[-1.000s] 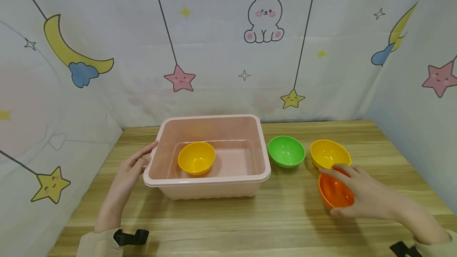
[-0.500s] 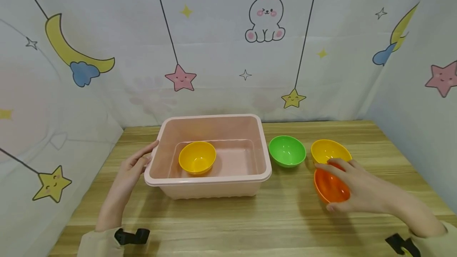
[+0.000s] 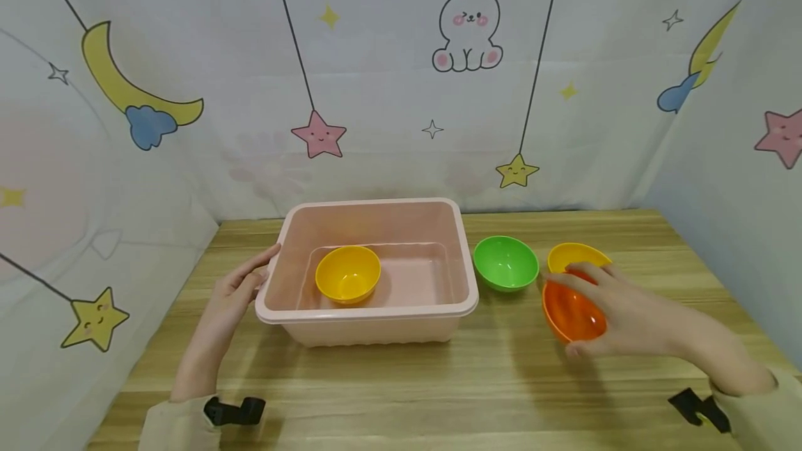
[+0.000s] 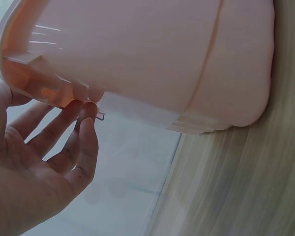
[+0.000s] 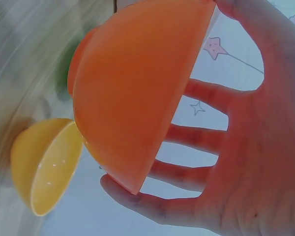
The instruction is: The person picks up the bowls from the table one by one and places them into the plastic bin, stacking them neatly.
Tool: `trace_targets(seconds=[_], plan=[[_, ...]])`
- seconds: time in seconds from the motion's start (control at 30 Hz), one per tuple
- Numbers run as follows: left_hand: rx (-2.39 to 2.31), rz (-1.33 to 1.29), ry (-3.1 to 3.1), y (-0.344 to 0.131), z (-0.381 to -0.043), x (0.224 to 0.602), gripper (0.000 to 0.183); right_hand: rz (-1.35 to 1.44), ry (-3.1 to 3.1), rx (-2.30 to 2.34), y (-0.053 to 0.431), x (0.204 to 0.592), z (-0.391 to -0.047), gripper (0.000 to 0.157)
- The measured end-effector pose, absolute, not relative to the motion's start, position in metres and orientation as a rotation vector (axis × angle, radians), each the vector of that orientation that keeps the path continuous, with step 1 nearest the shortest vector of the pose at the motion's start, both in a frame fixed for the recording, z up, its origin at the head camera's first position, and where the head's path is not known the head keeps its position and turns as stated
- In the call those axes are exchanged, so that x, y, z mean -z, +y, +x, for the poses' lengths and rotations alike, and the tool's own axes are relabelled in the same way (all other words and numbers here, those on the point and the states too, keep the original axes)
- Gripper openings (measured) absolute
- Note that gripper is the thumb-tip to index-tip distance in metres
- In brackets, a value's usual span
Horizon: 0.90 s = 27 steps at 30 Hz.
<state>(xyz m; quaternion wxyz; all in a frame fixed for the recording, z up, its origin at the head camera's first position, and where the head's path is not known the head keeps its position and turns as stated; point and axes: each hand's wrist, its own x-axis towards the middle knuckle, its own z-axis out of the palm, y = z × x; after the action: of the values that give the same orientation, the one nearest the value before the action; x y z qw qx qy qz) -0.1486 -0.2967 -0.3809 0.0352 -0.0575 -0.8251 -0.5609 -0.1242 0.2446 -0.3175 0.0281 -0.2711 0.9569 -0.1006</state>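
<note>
From where I'm standing, with the person at six o'clock, the right hand (image 3: 626,319) is spread wide around an orange bowl (image 3: 571,313), gripping it from the three o'clock side with thumb and fingers at the rim. The bowl has its mouth upward and looks clear of the wood, toward four o'clock from the pink tub (image 3: 370,313). The left hand (image 3: 234,292) is at the tub's nine o'clock edge, holding it there in a narrower grip, thumb at the rim and bent fingers against the side just below.

Inside the tub a yellow bowl (image 3: 348,275) sits upright on the floor, off toward nine o'clock. A green bowl (image 3: 506,264) stands upright just beside the tub's three o'clock wall, at about ten o'clock from the orange one. A second yellow bowl (image 3: 576,255) lies at twelve o'clock from the orange bowl, partly hidden by it and the fingers; I can't tell whether the two touch.

Both arms wear cream sleeves (image 3: 182,426) with black straps (image 3: 234,411) at the wrists. Behind the wooden table (image 3: 476,388), toward twelve, hangs a white cloth (image 3: 388,68) printed with stars, moons and a winking rabbit (image 3: 468,25)
</note>
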Motion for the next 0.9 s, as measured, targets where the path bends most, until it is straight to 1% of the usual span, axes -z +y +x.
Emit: trace_targets(seconds=[0.23,0.63,0.9], plan=[[1.722,-0.174,-2.539,-0.296,-0.149,0.381,0.048,-0.855,2.958,0.267,0.236,0.306,-0.133,0.091],[1.703,-0.202,-2.531,-0.298,-0.148,0.381,0.047,-0.842,2.937,0.286,0.216,0.295,-0.143,0.085],[1.707,-0.218,-2.519,-0.297,-0.15,0.383,0.047,-0.818,2.917,0.292,0.204,0.286,-0.147,0.087]])
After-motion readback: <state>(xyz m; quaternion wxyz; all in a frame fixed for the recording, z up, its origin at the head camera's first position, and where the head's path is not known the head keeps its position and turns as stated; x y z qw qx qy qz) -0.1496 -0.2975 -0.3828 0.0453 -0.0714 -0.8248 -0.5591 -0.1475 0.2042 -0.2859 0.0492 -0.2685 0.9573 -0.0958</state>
